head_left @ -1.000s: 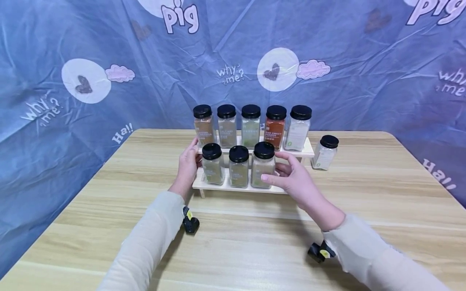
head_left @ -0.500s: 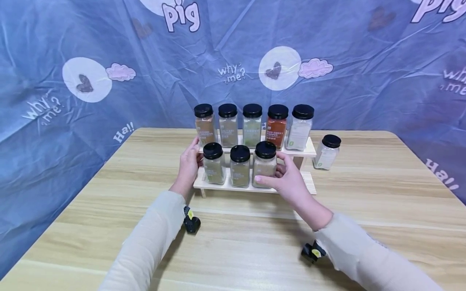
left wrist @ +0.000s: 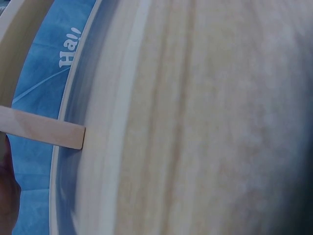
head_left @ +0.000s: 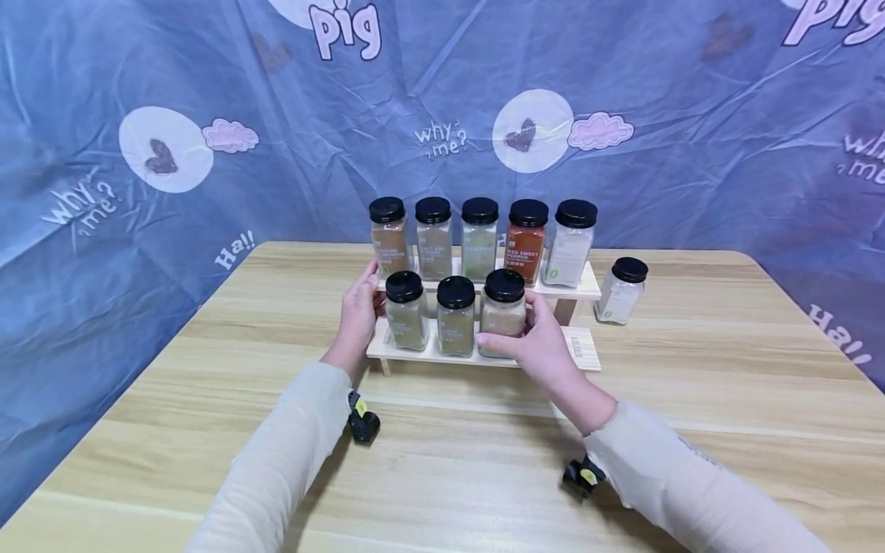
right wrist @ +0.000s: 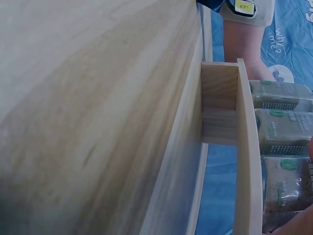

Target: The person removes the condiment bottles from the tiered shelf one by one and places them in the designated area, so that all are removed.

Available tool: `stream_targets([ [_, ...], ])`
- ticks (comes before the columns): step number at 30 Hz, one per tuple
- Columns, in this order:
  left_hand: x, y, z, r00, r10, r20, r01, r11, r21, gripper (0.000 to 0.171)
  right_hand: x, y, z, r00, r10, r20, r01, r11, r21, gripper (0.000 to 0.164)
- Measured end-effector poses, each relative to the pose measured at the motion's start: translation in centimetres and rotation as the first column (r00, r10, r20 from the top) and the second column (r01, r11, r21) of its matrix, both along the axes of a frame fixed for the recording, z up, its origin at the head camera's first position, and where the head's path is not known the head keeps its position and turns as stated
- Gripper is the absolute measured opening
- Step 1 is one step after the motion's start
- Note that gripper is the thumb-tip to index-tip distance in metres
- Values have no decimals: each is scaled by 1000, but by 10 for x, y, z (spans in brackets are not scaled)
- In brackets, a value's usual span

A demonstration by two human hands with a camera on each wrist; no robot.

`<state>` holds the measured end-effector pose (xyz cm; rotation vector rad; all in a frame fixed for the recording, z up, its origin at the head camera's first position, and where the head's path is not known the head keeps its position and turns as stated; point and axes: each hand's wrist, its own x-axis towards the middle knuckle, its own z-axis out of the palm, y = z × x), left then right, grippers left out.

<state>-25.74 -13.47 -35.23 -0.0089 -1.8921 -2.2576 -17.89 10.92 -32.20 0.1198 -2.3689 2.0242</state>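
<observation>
In the head view, my right hand (head_left: 542, 346) grips a black-lidded spice jar (head_left: 504, 311) at the right of the lower-tier row, thumb across its front. That jar stands on the two-tier wooden spice rack (head_left: 477, 359), beside a middle jar (head_left: 455, 319) and a left jar (head_left: 406, 313). My left hand (head_left: 356, 315) holds the rack's left end, its fingertips partly hidden by the rack. The right wrist view shows the gripped jar (right wrist: 286, 186) close to the shelf's front edge. Only a sliver of my left hand (left wrist: 9, 196) shows in the left wrist view.
Several jars line the upper tier, among them a red sweet pepper jar (head_left: 525, 242) and a white-filled jar (head_left: 570, 242). Another white-filled jar (head_left: 621, 292) stands on the wooden table (head_left: 442, 461) right of the rack. A blue printed cloth (head_left: 332, 153) hangs behind.
My right hand and forearm have shifted left, the thumb sliding further across the jar's front. The lower tier's right end has come into sight. My left hand keeps its place.
</observation>
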Motion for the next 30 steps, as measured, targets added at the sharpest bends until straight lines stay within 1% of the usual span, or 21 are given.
stream_targets([
  [4,-1,0,0,1000,4,-4,-4,1000,2,50,-3,-3,0,1000,0,-8,0,1000,-22,76],
  [11,-1,-2,0,1000,4,0,-4,1000,14,49,-3,-4,0,1000,-13,-13,13,1000,7,74],
  [16,-1,-1,0,1000,-6,15,6,1000,12,50,-3,-5,1,999,-31,-12,31,1000,1,73],
  [30,1,-2,1,1000,0,17,0,1000,-22,49,0,-6,3,998,-61,-12,61,998,17,72],
])
